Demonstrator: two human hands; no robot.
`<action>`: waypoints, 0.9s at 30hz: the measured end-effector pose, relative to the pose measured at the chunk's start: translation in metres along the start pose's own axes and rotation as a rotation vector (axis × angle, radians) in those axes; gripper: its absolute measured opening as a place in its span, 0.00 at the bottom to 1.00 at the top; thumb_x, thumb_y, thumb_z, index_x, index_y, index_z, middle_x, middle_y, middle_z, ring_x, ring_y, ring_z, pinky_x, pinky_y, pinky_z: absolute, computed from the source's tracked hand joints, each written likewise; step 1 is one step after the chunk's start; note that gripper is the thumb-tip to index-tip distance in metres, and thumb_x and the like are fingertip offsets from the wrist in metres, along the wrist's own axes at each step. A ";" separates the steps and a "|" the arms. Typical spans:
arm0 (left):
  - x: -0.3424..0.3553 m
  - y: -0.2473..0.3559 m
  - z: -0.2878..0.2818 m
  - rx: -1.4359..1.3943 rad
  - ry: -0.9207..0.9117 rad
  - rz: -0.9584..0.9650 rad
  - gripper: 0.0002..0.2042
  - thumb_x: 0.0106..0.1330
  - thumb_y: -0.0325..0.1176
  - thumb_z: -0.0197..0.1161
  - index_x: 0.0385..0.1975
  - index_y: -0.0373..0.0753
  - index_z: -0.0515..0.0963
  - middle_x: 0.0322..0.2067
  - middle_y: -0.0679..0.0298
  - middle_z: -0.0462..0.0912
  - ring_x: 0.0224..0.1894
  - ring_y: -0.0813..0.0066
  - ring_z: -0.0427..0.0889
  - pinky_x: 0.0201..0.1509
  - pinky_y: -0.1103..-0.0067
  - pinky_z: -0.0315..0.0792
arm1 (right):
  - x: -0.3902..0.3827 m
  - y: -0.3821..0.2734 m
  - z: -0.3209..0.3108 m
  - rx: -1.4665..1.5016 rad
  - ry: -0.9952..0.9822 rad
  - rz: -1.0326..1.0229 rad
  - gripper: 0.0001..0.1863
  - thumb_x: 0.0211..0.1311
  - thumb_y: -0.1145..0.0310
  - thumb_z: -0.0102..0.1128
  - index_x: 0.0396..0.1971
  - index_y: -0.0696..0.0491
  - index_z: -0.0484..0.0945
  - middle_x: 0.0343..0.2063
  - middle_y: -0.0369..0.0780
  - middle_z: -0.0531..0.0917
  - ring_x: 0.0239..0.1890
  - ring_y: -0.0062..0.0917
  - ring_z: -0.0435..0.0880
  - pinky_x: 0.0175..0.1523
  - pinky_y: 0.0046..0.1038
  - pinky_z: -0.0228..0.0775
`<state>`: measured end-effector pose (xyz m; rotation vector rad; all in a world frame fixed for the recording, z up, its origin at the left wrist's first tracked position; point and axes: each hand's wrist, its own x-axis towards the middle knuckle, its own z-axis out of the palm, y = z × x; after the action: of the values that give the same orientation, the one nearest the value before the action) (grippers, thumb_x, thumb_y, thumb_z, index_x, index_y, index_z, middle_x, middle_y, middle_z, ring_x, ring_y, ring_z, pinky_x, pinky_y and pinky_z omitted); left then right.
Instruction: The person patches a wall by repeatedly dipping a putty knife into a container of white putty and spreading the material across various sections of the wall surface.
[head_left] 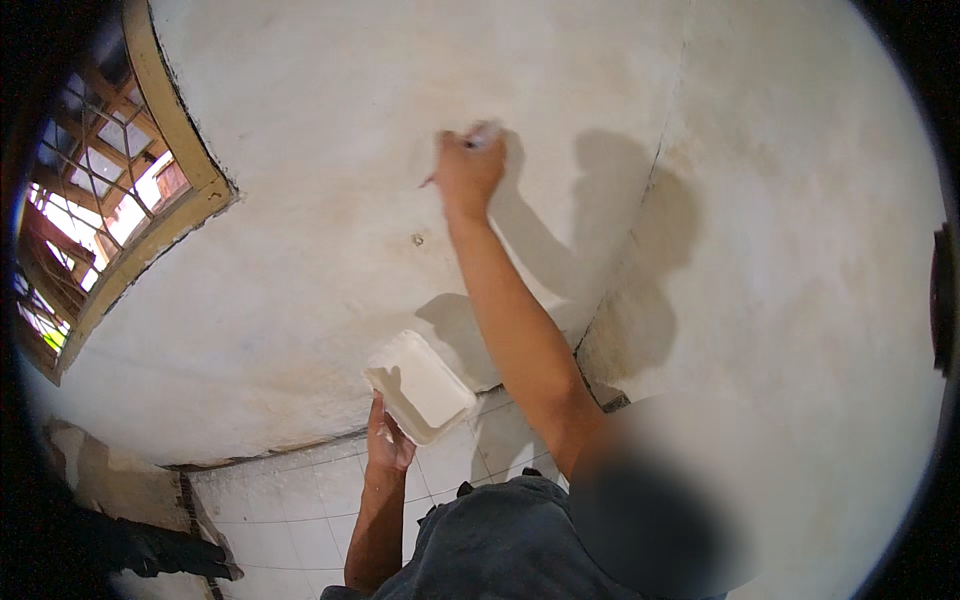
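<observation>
High against the pale, stained wall, my right hand is closed on a small tool, motion-blurred, with a whitish end and a thin stub poking out below; its exact kind is unclear. Lower, my left hand grips a white rectangular tray by its left side, tilted, with white material coating its inside. White smears mark the fingers of that hand. Shadows of my arm and body fall on the wall to the right of my right hand.
A wooden window frame with metal grille is at upper left. A cracked corner seam runs down the wall right of centre. White floor tiles lie below, with a dark elongated object at lower left and another dark object at the right edge.
</observation>
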<state>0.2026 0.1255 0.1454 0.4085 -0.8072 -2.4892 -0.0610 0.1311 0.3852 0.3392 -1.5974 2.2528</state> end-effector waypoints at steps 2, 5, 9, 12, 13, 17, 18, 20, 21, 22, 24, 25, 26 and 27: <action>0.006 -0.003 -0.004 -0.026 -0.011 -0.038 0.27 0.73 0.49 0.47 0.65 0.37 0.60 0.62 0.57 0.68 0.63 0.63 0.69 0.66 0.68 0.65 | -0.006 0.004 0.004 -0.171 -0.121 -0.146 0.13 0.46 0.73 0.61 0.30 0.58 0.68 0.24 0.45 0.76 0.27 0.37 0.79 0.38 0.40 0.69; 0.001 0.002 -0.007 -0.018 -0.002 0.005 0.28 0.73 0.49 0.47 0.65 0.38 0.59 0.61 0.57 0.69 0.63 0.63 0.69 0.66 0.68 0.65 | -0.033 0.000 -0.013 -0.395 -0.284 -0.552 0.14 0.44 0.72 0.64 0.31 0.56 0.69 0.29 0.49 0.79 0.31 0.45 0.80 0.38 0.40 0.72; 0.008 0.007 -0.009 -0.026 0.021 0.040 0.28 0.73 0.49 0.47 0.66 0.38 0.59 0.61 0.56 0.69 0.63 0.63 0.69 0.66 0.68 0.65 | 0.002 0.048 -0.038 -0.633 -0.050 -0.920 0.14 0.47 0.72 0.63 0.34 0.55 0.72 0.33 0.46 0.80 0.35 0.41 0.80 0.40 0.42 0.73; 0.014 0.013 -0.015 -0.053 -0.018 -0.008 0.28 0.73 0.49 0.47 0.66 0.38 0.59 0.62 0.57 0.68 0.63 0.63 0.69 0.66 0.68 0.65 | 0.017 0.131 -0.061 -1.066 -0.643 -1.080 0.19 0.51 0.69 0.61 0.46 0.55 0.75 0.40 0.43 0.77 0.42 0.34 0.79 0.44 0.35 0.75; 0.018 0.014 -0.018 -0.042 -0.002 -0.004 0.28 0.73 0.49 0.47 0.66 0.38 0.59 0.62 0.57 0.69 0.62 0.63 0.69 0.66 0.68 0.65 | 0.006 0.156 -0.074 -1.035 -0.758 -1.138 0.18 0.53 0.68 0.60 0.46 0.55 0.75 0.41 0.42 0.76 0.43 0.33 0.78 0.46 0.34 0.75; 0.023 0.010 -0.021 -0.041 0.022 0.012 0.27 0.73 0.50 0.46 0.65 0.38 0.61 0.61 0.58 0.70 0.62 0.63 0.70 0.66 0.69 0.64 | -0.041 0.158 -0.113 -0.947 -0.825 -1.044 0.18 0.56 0.65 0.61 0.47 0.52 0.75 0.42 0.42 0.77 0.46 0.37 0.78 0.48 0.36 0.75; 0.025 0.007 -0.019 -0.044 0.017 0.010 0.27 0.73 0.50 0.46 0.65 0.38 0.61 0.61 0.58 0.70 0.62 0.63 0.70 0.66 0.69 0.64 | -0.041 0.144 -0.120 -0.974 -0.826 -0.807 0.19 0.56 0.65 0.61 0.48 0.51 0.75 0.42 0.43 0.78 0.47 0.39 0.78 0.48 0.37 0.75; 0.026 0.009 -0.018 -0.026 -0.016 -0.018 0.27 0.73 0.50 0.47 0.65 0.38 0.61 0.60 0.58 0.70 0.62 0.63 0.70 0.66 0.68 0.65 | -0.022 0.104 -0.106 -0.907 -0.664 -0.799 0.21 0.49 0.68 0.66 0.46 0.52 0.76 0.42 0.49 0.80 0.46 0.44 0.79 0.51 0.39 0.74; 0.024 0.009 -0.017 -0.016 -0.008 -0.035 0.27 0.73 0.50 0.47 0.65 0.38 0.61 0.60 0.58 0.70 0.62 0.63 0.70 0.66 0.68 0.65 | -0.003 0.088 -0.096 -0.894 -0.579 -0.859 0.20 0.49 0.67 0.66 0.45 0.52 0.76 0.41 0.49 0.80 0.45 0.45 0.79 0.50 0.39 0.74; 0.024 0.010 -0.016 -0.011 0.003 -0.025 0.27 0.73 0.50 0.47 0.65 0.38 0.61 0.61 0.58 0.70 0.62 0.63 0.70 0.66 0.68 0.65 | 0.010 0.052 -0.080 -0.833 -0.555 -0.842 0.20 0.50 0.65 0.67 0.44 0.52 0.76 0.40 0.47 0.81 0.44 0.44 0.79 0.46 0.39 0.74; 0.030 0.007 -0.011 -0.001 0.005 -0.029 0.27 0.73 0.50 0.47 0.65 0.38 0.61 0.61 0.57 0.70 0.62 0.64 0.70 0.66 0.68 0.65 | 0.043 0.000 -0.053 -0.798 -0.369 -1.129 0.19 0.52 0.64 0.66 0.44 0.52 0.76 0.39 0.44 0.81 0.43 0.40 0.80 0.45 0.38 0.75; 0.031 0.004 -0.009 -0.002 0.008 -0.018 0.27 0.73 0.49 0.47 0.65 0.38 0.60 0.61 0.57 0.70 0.62 0.64 0.70 0.66 0.68 0.65 | 0.060 -0.019 -0.042 -0.802 -0.339 -1.208 0.18 0.53 0.64 0.64 0.45 0.52 0.76 0.40 0.44 0.81 0.43 0.40 0.80 0.45 0.38 0.75; 0.033 -0.003 -0.007 -0.005 0.005 -0.003 0.27 0.73 0.49 0.47 0.65 0.38 0.60 0.61 0.57 0.70 0.63 0.64 0.70 0.66 0.68 0.65 | 0.074 -0.026 -0.039 -0.806 -0.305 -1.292 0.17 0.55 0.64 0.62 0.45 0.51 0.76 0.40 0.44 0.81 0.43 0.39 0.80 0.45 0.38 0.75; 0.037 -0.006 -0.007 -0.005 0.013 -0.008 0.27 0.73 0.49 0.47 0.65 0.38 0.60 0.61 0.57 0.70 0.63 0.64 0.70 0.66 0.68 0.65 | 0.078 -0.019 -0.035 -0.808 -0.311 -1.286 0.17 0.55 0.64 0.62 0.45 0.51 0.76 0.40 0.44 0.81 0.43 0.39 0.80 0.45 0.38 0.75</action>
<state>0.1723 0.1067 0.1315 0.4261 -0.7958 -2.4933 -0.1236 0.1809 0.4204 1.0879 -1.5347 0.5726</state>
